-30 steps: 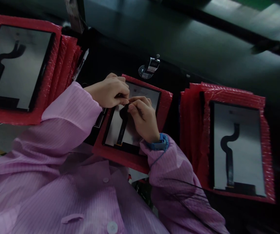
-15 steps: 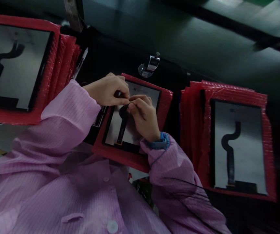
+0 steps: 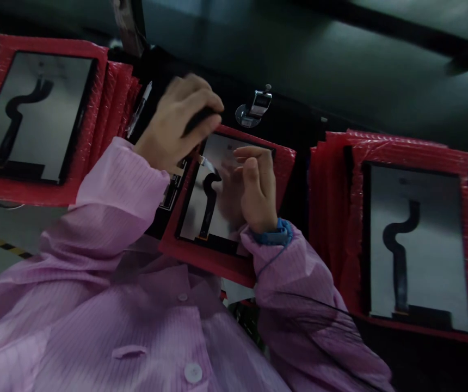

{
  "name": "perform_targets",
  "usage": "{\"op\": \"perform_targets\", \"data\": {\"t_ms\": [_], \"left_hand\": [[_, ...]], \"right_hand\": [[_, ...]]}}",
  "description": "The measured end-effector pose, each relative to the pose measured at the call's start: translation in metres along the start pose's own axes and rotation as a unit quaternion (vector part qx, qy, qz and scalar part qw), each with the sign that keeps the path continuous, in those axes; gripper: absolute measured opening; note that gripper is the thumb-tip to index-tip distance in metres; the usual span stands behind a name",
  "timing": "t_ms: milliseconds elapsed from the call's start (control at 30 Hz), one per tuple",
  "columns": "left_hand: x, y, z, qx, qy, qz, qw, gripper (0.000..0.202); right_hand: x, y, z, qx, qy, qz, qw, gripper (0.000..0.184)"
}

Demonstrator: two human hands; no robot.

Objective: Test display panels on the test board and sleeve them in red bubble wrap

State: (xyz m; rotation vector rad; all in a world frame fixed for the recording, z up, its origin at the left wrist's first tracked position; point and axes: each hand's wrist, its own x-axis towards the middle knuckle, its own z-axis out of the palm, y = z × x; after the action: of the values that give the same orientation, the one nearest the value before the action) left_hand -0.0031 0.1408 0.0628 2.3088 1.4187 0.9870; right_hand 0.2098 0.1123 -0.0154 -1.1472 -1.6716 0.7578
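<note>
Head view: blurred and dim. Left hand (image 3: 177, 122) raised over the dark counter (image 3: 340, 71), fingers curled around a dark object (image 3: 199, 117), hard to make out. Right hand (image 3: 254, 188) hovering over the middle panel (image 3: 201, 209), fingers loosely spread, holding nothing; panel partly hidden beneath. Three grey panels counted, each with a black ribbon cable on red bubble wrap: left panel (image 3: 34, 125), middle, right panel (image 3: 417, 245). One pen (image 3: 139, 109), one metal clip (image 3: 254, 106)

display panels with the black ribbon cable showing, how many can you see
3: left panel atop a red stack, middle panel under both hands, right panel atop another red stack. More may lie hidden in the stacks.
</note>
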Motion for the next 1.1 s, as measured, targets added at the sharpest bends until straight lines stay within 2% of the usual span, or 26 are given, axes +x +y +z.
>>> {"op": "perform_targets", "data": {"t_ms": [67, 133, 200, 267, 367, 533, 700, 933, 1033, 1100], "left_hand": [[-0.025, 0.015, -0.007, 0.049, 0.106, -0.070, 0.991, 0.027], [-0.060, 0.028, -0.006, 0.104, 0.129, -0.112, 0.980, 0.028], [-0.098, 0.037, 0.002, 0.160, 0.112, -0.135, 0.971, 0.026], [-0.129, 0.040, 0.015, 0.199, 0.061, -0.164, 0.964, 0.026], [-0.156, 0.038, 0.030, 0.229, 0.006, -0.187, 0.955, 0.035], [-0.158, 0.033, 0.034, 0.256, -0.039, -0.175, 0.950, 0.048], [-0.153, 0.035, 0.031, 0.263, -0.039, -0.172, 0.949, 0.047], [-0.153, 0.036, 0.033, 0.246, -0.031, -0.173, 0.953, 0.047], [-0.158, 0.028, 0.035, 0.239, -0.011, -0.158, 0.958, 0.045], [-0.162, 0.023, 0.036, 0.223, 0.024, -0.136, 0.965, 0.044]], "right_hand": [[0.001, 0.003, -0.002, -0.005, 0.015, 0.008, 1.000, 0.040], [0.003, 0.004, -0.005, -0.013, 0.014, 0.009, 1.000, 0.039], [0.004, 0.004, -0.007, -0.016, 0.012, 0.005, 1.000, 0.037], [0.004, 0.002, -0.008, -0.017, 0.013, -0.004, 1.000, 0.035], [0.003, 0.000, -0.007, -0.015, 0.021, -0.012, 1.000, 0.037], [0.003, 0.001, -0.007, -0.011, 0.040, -0.016, 0.999, 0.039], [0.004, -0.004, -0.012, -0.031, 0.054, -0.038, 0.997, 0.036], [0.009, -0.010, -0.027, -0.059, 0.116, -0.058, 0.990, 0.030], [-0.003, -0.015, -0.042, -0.108, 0.117, -0.026, 0.987, 0.024], [-0.025, -0.020, -0.052, -0.150, 0.066, 0.038, 0.986, 0.025]]}}
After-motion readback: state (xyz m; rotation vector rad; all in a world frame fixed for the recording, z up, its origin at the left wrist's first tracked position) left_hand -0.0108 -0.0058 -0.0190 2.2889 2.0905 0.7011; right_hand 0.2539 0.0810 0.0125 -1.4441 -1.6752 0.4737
